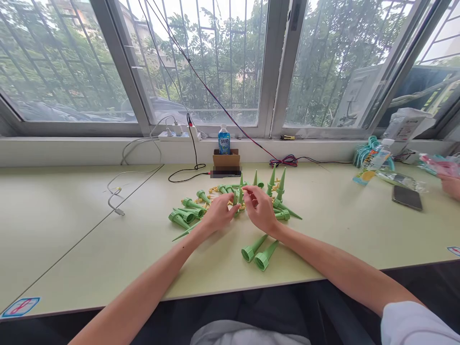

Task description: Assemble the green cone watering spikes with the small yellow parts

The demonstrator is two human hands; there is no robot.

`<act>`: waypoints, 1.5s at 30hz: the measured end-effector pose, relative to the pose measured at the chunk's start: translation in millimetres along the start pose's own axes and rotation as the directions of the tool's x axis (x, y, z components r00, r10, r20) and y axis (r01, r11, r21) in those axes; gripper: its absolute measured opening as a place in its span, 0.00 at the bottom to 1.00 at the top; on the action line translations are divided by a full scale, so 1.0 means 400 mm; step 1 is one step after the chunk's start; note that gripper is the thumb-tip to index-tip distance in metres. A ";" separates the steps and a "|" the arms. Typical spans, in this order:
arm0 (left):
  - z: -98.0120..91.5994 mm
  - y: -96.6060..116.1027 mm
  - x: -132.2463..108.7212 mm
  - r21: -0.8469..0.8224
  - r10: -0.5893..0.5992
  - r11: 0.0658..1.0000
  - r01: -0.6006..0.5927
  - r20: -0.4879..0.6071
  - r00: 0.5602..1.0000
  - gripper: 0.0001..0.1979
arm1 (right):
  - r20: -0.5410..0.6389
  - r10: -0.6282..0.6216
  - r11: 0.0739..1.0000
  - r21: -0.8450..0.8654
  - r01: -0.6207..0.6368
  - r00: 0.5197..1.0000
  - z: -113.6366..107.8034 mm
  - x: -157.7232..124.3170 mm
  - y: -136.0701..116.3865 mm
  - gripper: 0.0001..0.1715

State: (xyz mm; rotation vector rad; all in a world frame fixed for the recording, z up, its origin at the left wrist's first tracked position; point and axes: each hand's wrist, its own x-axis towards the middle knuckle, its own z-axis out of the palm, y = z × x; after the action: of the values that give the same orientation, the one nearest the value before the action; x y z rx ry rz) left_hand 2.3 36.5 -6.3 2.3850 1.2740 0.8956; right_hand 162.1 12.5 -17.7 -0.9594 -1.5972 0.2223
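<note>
My left hand [222, 211] is closed around the lower part of an upright green plastic watering spike [241, 194], its fingers partly hiding it. Close against it, my right hand [259, 206] pinches a small yellow valve piece [244, 189] at the spike's side; most of the piece is covered by the fingertips. More green spikes lie on their sides left of my hands, such as one spike [177, 219] with its threaded cap end outward. Right of my hands several stand upright, among them a tall spike [281, 184]. Two spikes, one of them this spike [264, 258], lie nearer the front edge.
Small yellow pieces [207, 201] lie among the spikes. Behind them are a cardboard box [226, 158], a blue bottle [224, 140] and cables [187, 175]. To the right are a juice bottle [373, 163], a phone [407, 197] and another person's hand [451, 186].
</note>
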 end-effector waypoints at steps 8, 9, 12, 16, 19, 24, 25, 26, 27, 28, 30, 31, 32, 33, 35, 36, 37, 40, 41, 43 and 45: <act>-0.007 0.002 0.005 -0.282 -0.112 0.953 0.114 0.025 0.993 0.11 | 0.038 0.023 1.000 -0.007 -0.023 0.999 0.002 0.000 0.000 0.12; -0.008 0.005 0.006 -0.318 -0.135 0.939 0.129 0.004 0.991 0.12 | 0.044 0.025 1.000 -0.007 -0.025 0.999 0.002 0.000 -0.001 0.12; -0.013 0.016 0.009 -0.381 -0.179 0.914 0.137 -0.078 0.981 0.14 | 0.068 0.022 1.000 -0.001 -0.022 0.997 0.003 0.000 -0.004 0.11; -0.017 0.029 0.006 -0.453 -0.209 0.881 0.137 -0.111 0.972 0.14 | 0.126 -0.004 1.000 0.021 0.001 0.992 0.006 -0.005 -0.003 0.11; -0.017 0.032 0.005 -0.489 -0.216 0.862 0.136 -0.111 0.970 0.14 | 0.168 -0.016 0.999 0.054 0.007 0.986 0.010 -0.009 0.001 0.11; -0.019 0.033 0.005 -0.506 -0.222 0.853 0.127 -0.133 0.966 0.14 | 0.185 -0.022 0.998 0.070 0.009 0.982 0.013 -0.010 0.004 0.11; -0.020 0.035 0.005 -0.510 -0.223 0.851 0.124 -0.136 0.965 0.14 | 0.182 -0.021 0.998 0.068 0.009 0.983 0.013 -0.010 0.003 0.11; -0.021 0.037 0.005 -0.515 -0.224 0.848 0.123 -0.139 0.965 0.14 | 0.176 -0.020 0.998 0.065 0.008 0.984 0.013 -0.010 0.002 0.11; -0.023 0.040 0.004 -0.522 -0.227 0.844 0.123 -0.140 0.964 0.13 | 0.167 -0.018 0.998 0.060 0.008 0.986 0.012 -0.010 0.001 0.11; -0.024 0.042 0.004 -0.529 -0.231 0.839 0.125 -0.139 0.963 0.13 | 0.156 -0.015 0.998 0.054 0.007 0.988 0.011 -0.010 -0.001 0.12; -0.026 0.045 0.004 -0.549 -0.242 0.826 0.129 -0.139 0.960 0.13 | 0.132 -0.009 0.999 0.043 0.003 0.991 0.009 -0.010 -0.004 0.12; -0.026 0.045 0.004 -0.559 -0.247 0.819 0.130 -0.138 0.959 0.12 | 0.121 -0.005 0.999 0.039 0.000 0.993 0.009 -0.010 -0.005 0.12; -0.026 0.045 0.005 -0.570 -0.250 0.811 0.130 -0.138 0.958 0.12 | 0.113 -0.002 0.999 0.036 -0.002 0.994 0.008 -0.010 -0.006 0.12; -0.026 0.044 0.006 -0.579 -0.254 0.805 0.129 -0.139 0.957 0.12 | 0.103 0.002 0.999 0.035 -0.006 0.995 0.007 -0.010 -0.007 0.12; -0.026 0.042 0.007 -0.593 -0.263 0.795 0.130 -0.143 0.954 0.12 | 0.085 0.010 0.999 0.035 -0.013 0.996 0.007 -0.009 -0.009 0.12; -0.026 0.041 0.007 -0.597 -0.267 0.792 0.132 -0.143 0.953 0.12 | 0.077 0.014 0.999 0.035 -0.017 0.997 0.006 -0.009 -0.009 0.12; -0.026 0.040 0.008 -0.600 -0.270 0.788 0.134 -0.142 0.952 0.11 | 0.074 0.016 0.999 0.036 -0.019 0.997 0.006 -0.008 -0.009 0.12; -0.026 0.038 0.008 -0.611 -0.279 0.779 0.142 -0.135 0.951 0.11 | 0.085 0.017 0.999 0.035 -0.020 0.996 0.006 -0.007 -0.008 0.12; -0.026 0.038 0.008 -0.612 -0.281 0.777 0.145 -0.133 0.950 0.11 | 0.091 0.018 0.999 0.033 -0.021 0.996 0.006 -0.006 -0.008 0.12; -0.026 0.037 0.008 -0.613 -0.284 0.776 0.147 -0.131 0.950 0.11 | 0.098 0.016 0.999 0.028 -0.019 0.995 0.005 -0.006 -0.008 0.12; -0.026 0.036 0.007 -0.614 -0.281 0.776 0.145 -0.130 0.951 0.12 | 0.099 0.013 1.000 0.025 -0.015 0.995 0.006 -0.006 -0.008 0.12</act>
State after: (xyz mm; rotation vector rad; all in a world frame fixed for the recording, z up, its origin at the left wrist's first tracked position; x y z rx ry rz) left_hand 6.2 30.4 10.2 1.6444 1.0863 1.2819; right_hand 158.7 9.7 -18.1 -0.9523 -1.6745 0.3039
